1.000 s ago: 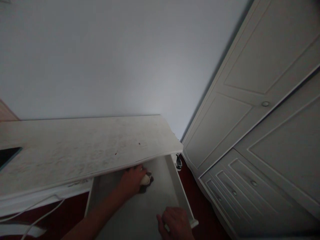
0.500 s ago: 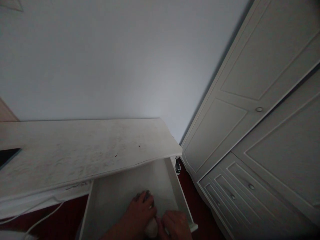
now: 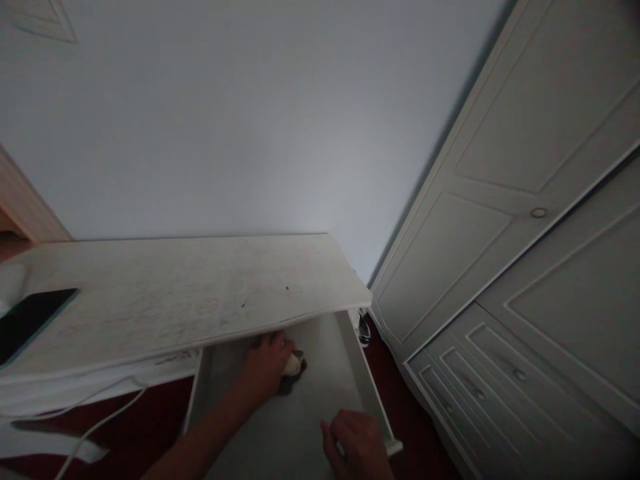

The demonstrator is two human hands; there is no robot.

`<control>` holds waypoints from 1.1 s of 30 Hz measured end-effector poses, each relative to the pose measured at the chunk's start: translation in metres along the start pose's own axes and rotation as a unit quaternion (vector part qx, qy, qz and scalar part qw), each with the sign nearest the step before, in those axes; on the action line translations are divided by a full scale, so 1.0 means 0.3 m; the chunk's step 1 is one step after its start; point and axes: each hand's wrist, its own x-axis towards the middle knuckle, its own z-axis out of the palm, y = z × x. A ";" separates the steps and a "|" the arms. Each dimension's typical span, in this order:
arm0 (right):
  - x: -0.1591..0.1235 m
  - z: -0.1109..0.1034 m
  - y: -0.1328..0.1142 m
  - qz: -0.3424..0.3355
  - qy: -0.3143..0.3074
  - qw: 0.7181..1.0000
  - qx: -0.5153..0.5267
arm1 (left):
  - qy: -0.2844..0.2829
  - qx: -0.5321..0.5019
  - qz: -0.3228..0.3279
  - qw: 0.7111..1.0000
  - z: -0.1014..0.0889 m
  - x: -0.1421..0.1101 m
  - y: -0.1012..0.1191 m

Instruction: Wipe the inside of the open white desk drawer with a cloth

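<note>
A white drawer (image 3: 363,387) stands pulled out from under a white desk top (image 3: 175,300). My left hand (image 3: 265,365) reaches deep into the drawer, just under the desk's front edge, and is closed on a small wad of cloth (image 3: 294,367), pale with a dark part, pressed on the drawer floor. My right hand (image 3: 357,443) grips the drawer's front right corner, fingers curled over the rim.
A dark flat device (image 3: 27,320) lies on the desk's left end. White cables (image 3: 95,420) hang below the desk over a dark red floor (image 3: 395,393). A white wardrobe (image 3: 525,267) with panelled doors, knobs and small drawers stands close on the right.
Half a second ago my left hand with the cloth was at the drawer's front beside my right hand; it has moved back to the rear under the desk edge. The view shifted slightly.
</note>
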 end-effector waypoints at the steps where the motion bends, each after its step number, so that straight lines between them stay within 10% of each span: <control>1: 0.001 -0.002 -0.001 0.004 -0.001 1.000 -0.002 | 0.005 -0.005 0.013 1.000 -0.009 0.037 0.034; 7: -0.003 0.001 0.000 0.012 0.000 1.000 0.007 | 0.035 -0.023 0.117 0.992 0.004 0.167 0.279; 13: -0.014 -0.007 0.000 0.022 -0.024 0.999 0.017 | 0.008 -0.048 0.252 0.966 0.130 0.119 0.420; 24: -0.013 -0.037 -0.010 0.009 -0.046 0.998 0.051 | -0.102 -0.068 0.116 0.986 0.161 -0.225 0.074; 29: -0.007 -0.036 -0.015 0.011 -0.040 0.998 0.048 | -0.075 -0.011 0.012 0.997 0.067 -0.193 -0.078; 33: -0.002 -0.038 -0.015 0.010 -0.043 0.998 0.040 | -0.031 -0.034 -0.007 0.999 0.030 -0.082 -0.053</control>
